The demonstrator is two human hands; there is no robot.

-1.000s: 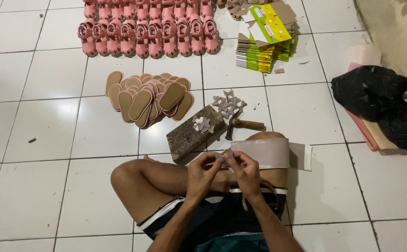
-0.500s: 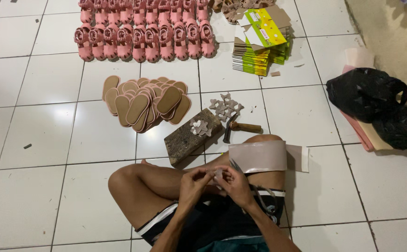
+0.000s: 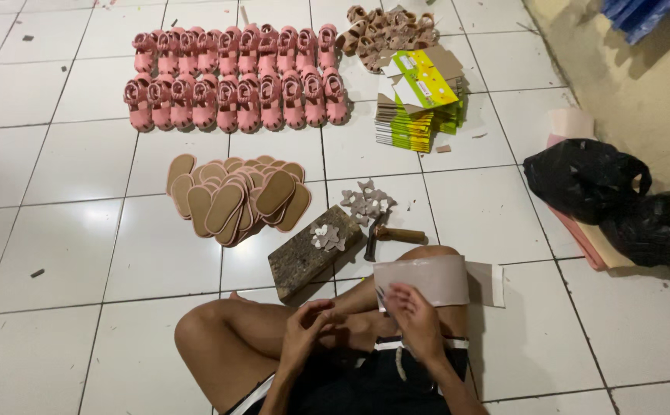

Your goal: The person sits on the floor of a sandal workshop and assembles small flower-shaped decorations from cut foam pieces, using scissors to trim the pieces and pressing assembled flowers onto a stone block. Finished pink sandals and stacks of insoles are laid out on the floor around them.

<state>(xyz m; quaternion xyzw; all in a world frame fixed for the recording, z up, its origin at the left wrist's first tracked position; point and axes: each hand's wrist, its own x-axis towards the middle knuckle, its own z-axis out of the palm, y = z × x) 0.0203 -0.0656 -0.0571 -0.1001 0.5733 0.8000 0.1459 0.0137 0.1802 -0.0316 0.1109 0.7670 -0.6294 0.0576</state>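
Two hands are being worked in the lap: the left hand [image 3: 310,327] is pinching something small, unclear what, while a pale sheet [image 3: 421,280] on the knee is being gripped by the right hand [image 3: 414,317]. Careful peeling seems needed.

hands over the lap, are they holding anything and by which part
The right hand rests on the near edge of the pale sheet on the knee. The left hand pinches something too small to identify.

flat indoor light, dimmish and warm, glare streaks shining off the glossy white floor tiles [image 3: 58,230]. soft shadow pools under the black bags [image 3: 604,192] at right. hands [image 3: 366,327] look slightly smeared, maybe motion blur. tile lines bend a touch near the edges.
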